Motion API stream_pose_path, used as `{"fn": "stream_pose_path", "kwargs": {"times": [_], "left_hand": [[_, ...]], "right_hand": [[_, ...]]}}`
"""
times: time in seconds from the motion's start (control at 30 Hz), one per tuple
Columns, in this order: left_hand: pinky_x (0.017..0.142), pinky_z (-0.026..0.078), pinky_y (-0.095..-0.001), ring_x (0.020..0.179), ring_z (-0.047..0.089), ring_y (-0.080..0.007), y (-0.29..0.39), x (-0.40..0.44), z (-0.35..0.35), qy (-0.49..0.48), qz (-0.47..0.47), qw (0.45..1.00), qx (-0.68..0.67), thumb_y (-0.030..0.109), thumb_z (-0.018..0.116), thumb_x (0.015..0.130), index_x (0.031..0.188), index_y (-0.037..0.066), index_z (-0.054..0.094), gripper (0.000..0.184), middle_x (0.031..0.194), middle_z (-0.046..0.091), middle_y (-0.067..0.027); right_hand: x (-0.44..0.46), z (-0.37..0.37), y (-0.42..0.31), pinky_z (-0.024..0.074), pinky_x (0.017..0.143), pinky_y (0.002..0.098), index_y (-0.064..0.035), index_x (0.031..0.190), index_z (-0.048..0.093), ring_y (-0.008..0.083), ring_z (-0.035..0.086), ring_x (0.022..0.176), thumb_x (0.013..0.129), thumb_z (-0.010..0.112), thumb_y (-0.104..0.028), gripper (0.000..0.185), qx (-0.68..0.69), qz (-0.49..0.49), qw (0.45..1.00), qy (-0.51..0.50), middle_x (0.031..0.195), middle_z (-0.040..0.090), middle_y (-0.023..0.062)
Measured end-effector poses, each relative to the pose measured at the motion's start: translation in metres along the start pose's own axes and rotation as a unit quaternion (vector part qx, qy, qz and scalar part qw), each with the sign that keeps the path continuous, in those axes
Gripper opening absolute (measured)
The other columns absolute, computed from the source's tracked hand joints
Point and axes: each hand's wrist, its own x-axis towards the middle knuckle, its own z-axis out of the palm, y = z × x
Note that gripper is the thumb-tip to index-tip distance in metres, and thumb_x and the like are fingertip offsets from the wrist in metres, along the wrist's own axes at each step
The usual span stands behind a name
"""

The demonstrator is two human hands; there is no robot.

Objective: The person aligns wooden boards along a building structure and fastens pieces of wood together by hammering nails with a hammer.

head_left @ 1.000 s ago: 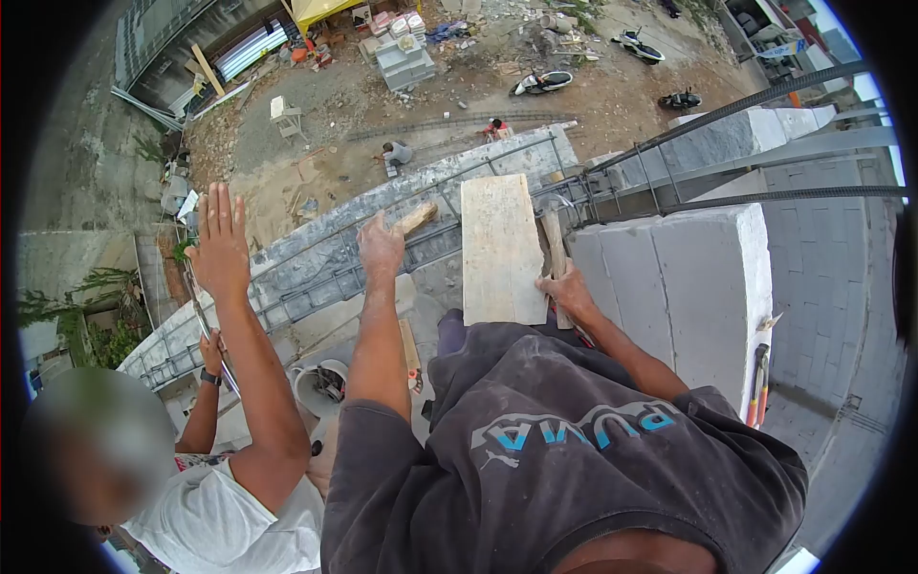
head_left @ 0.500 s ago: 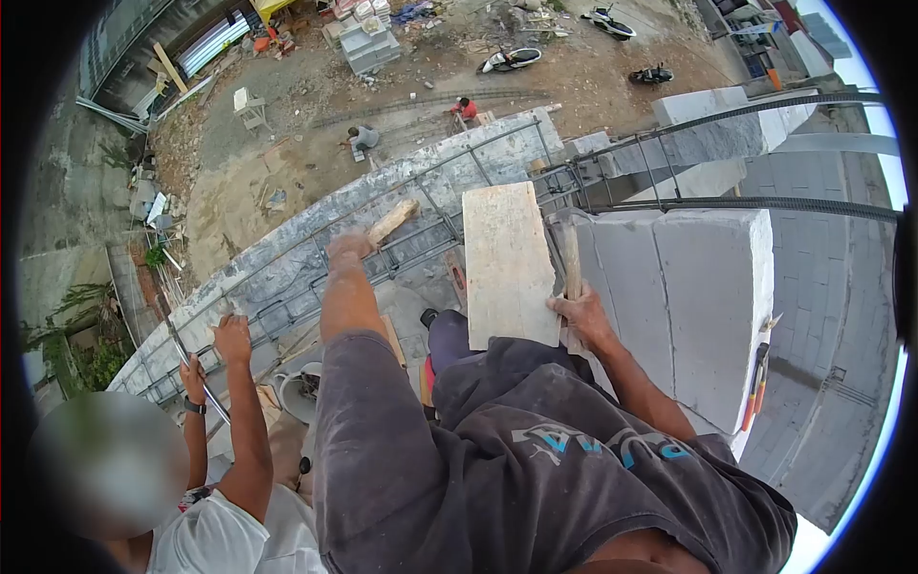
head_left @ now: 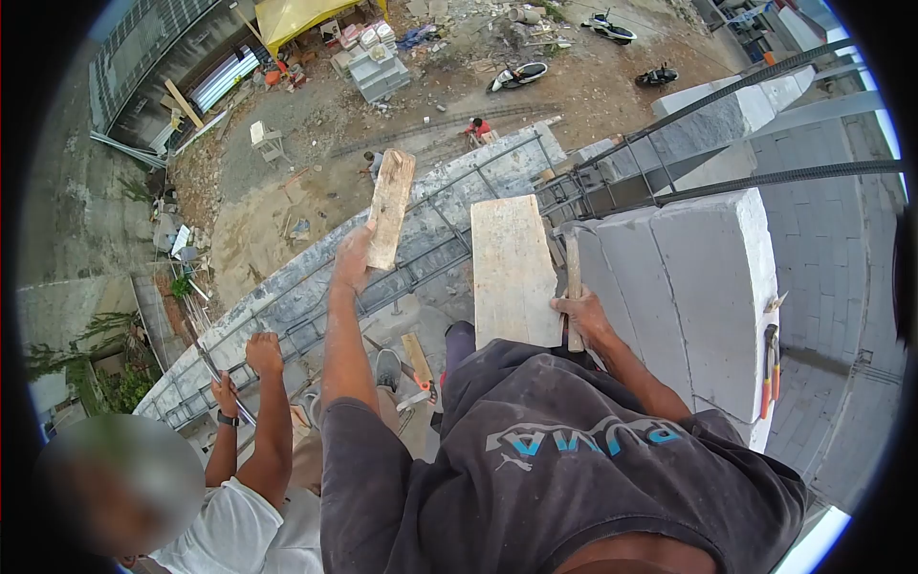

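My left hand grips the lower end of a short wooden board, holding it raised over the steel rebar cage. My right hand is closed round the wooden handle of what looks like a hammer, held upright. Just left of it a wider pale board stands in front of my body, its right edge by my right fingers. Whether those fingers also hold the board I cannot tell. To the right of my right hand is a wall of light grey blocks.
At lower left a co-worker in a white shirt grips a metal bar. Pincers with red-orange handles hang on the block wall's side. Long rebars extend right. Far below are people, motorbikes and stacked blocks.
My left hand has swung the short board up from near the rebar, and it now stands more upright. My right hand keeps its hold. The whole view has shifted slightly.
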Motion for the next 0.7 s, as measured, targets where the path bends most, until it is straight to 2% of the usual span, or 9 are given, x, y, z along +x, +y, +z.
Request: {"fn": "stream_pose_path", "kwargs": {"times": [0.07,0.17,0.2,0.3,0.37,0.4,0.5,0.6,0.7], "left_hand": [[0.081,0.059,-0.0419,0.106,0.068,-0.0282,0.049,-0.047,0.062,-0.041,0.008,0.955,-0.293,0.043,0.059,0.097,0.132,0.003,0.057,0.053,0.118,0.067,-0.012],[0.077,0.061,-0.0443,0.106,0.068,-0.0284,0.056,-0.068,0.094,-0.062,0.04,0.925,-0.372,0.042,0.062,0.096,0.136,0.001,0.051,0.058,0.117,0.065,-0.0121],[0.08,0.06,-0.041,0.104,0.068,-0.028,0.061,-0.073,0.102,-0.07,0.052,0.912,-0.401,0.037,0.066,0.095,0.132,0.001,0.052,0.053,0.117,0.066,-0.0125],[0.084,0.058,-0.0393,0.102,0.067,-0.0282,0.056,-0.069,0.121,0.058,0.15,0.956,-0.245,0.026,0.076,0.089,0.126,0.002,0.053,0.05,0.123,0.063,-0.0129],[0.09,0.054,-0.0413,0.108,0.064,-0.0303,0.063,-0.075,0.134,0.167,0.198,0.966,0.0,0.019,0.082,0.082,0.122,0.003,0.053,0.052,0.127,0.061,-0.0145],[0.093,0.053,-0.0422,0.11,0.062,-0.0314,0.071,-0.081,0.141,0.219,0.219,0.943,0.123,0.015,0.084,0.079,0.12,0.004,0.053,0.053,0.13,0.06,-0.0154],[0.101,0.046,-0.0476,0.122,0.055,-0.0352,0.089,-0.099,0.159,0.264,0.304,0.841,0.361,0.012,0.087,0.072,0.119,0.005,0.052,0.06,0.136,0.056,-0.0188],[0.106,0.041,-0.0503,0.127,0.05,-0.0385,0.092,-0.108,0.171,0.253,0.336,0.812,0.404,0.011,0.088,0.07,0.12,0.007,0.051,0.062,0.136,0.055,-0.0213],[0.101,0.047,-0.0467,0.122,0.055,-0.0337,0.098,-0.122,0.184,0.254,0.36,0.781,0.443,0.012,0.088,0.072,0.122,0.005,0.049,0.063,0.133,0.058,-0.0179]], "right_hand": [[0.012,0.002,0.02,0.0467,0.062,0.0303,-0.0043,0.095,0.056,0.0137,0.055,0.066,0.079,0.078,-0.014,0.029,0.016,-0.025,1.0,0.005,0.077,0.056,0.0016],[0.015,0.008,0.026,0.0472,0.063,0.0305,-0.005,0.097,0.055,0.0138,0.055,0.067,0.08,0.079,-0.016,0.031,0.053,-0.061,0.997,-0.003,0.078,0.056,0.0019],[0.016,0.009,0.026,0.0475,0.063,0.0304,-0.0051,0.097,0.055,0.0138,0.056,0.067,0.081,0.079,-0.017,0.031,0.068,-0.075,0.995,-0.003,0.079,0.056,0.002],[0.02,0.011,0.018,0.0484,0.064,0.0303,-0.0054,0.099,0.054,0.0138,0.056,0.068,0.081,0.08,-0.019,0.034,0.106,-0.104,0.989,-0.006,0.08,0.057,0.0023],[0.021,0.01,0.004,0.0491,0.065,0.0302,-0.0056,0.101,0.054,0.0136,0.057,0.069,0.081,0.08,-0.02,0.036,0.12,-0.108,0.987,-0.014,0.081,0.057,0.0022],[0.028,0.012,0.001,0.0492,0.065,0.0298,-0.0057,0.101,0.054,0.0136,0.057,0.07,0.081,0.081,-0.02,0.037,0.128,-0.118,0.985,-0.001,0.081,0.057,0.002],[0.074,0.02,0.004,0.0506,0.064,0.0279,-0.0061,0.103,0.053,0.0127,0.058,0.068,0.084,0.078,-0.018,0.034,0.158,-0.146,0.977,0.009,0.083,0.056,0.0023],[0.118,0.026,0.013,0.0507,0.062,0.0284,-0.0068,0.103,0.053,0.0134,0.057,0.066,0.085,0.077,-0.015,0.031,0.198,-0.148,0.969,-0.008,0.082,0.057,0.0026],[0.126,0.028,0.029,0.0529,0.059,0.0328,-0.0066,0.1,0.053,0.0158,0.058,0.066,0.08,0.08,-0.015,0.034,0.187,-0.086,0.979,0.002,0.08,0.056,0.0028]]}}
